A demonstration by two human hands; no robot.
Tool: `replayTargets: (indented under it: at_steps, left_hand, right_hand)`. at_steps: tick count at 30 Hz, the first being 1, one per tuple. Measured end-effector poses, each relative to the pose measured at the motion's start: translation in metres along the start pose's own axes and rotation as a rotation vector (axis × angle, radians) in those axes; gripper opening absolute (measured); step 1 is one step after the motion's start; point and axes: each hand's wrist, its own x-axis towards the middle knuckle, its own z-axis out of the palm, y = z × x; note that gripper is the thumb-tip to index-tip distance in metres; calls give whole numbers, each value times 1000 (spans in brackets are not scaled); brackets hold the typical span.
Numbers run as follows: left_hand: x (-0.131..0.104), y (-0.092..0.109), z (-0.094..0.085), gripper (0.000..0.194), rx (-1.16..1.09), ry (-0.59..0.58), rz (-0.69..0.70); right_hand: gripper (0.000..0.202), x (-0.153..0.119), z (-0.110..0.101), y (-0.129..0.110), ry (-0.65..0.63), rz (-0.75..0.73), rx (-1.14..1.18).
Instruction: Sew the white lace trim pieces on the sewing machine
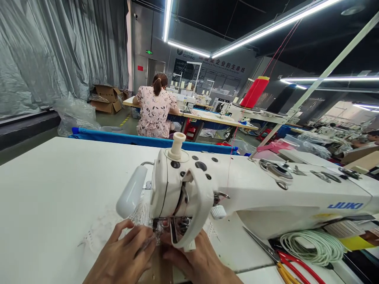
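Observation:
A white sewing machine (251, 193) stands on the white table, its needle area low in the middle of the view. White lace fabric (100, 230) lies left of and under the machine head. My left hand (126, 252) rests on the lace just left of the needle area, its fingers bent and pressed together at the lace edge; what they hold is too small to tell. My right hand (195, 256) is right of the needle, partly behind the machine's white guard, with its fingertips near the presser foot and partly hidden.
Red-and-orange-handled scissors (278, 258) and a coil of pale green cord (314, 246) lie at the right. A red thread cone (255, 92) stands behind the machine. Further back, a person (156, 106) sits at another table. Cardboard boxes (106, 98) are at the left.

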Motion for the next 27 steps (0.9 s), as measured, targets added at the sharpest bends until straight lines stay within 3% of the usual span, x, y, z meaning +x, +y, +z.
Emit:
replayTargets:
  at_steps: [10,19,27]
  left_hand:
    - [17,5,-18,25,-5,-12,29]
    - [2,3,-3,28,-69,-16,-28]
    - [6,6,-6,26,-106,-34,-64]
  right_hand:
    - [17,-2,0,6,-126,-23,-53]
    - [15,-1,-1,1,-31,-23,-5]
    - [13,1,-4,-1,-24,-36,-21]
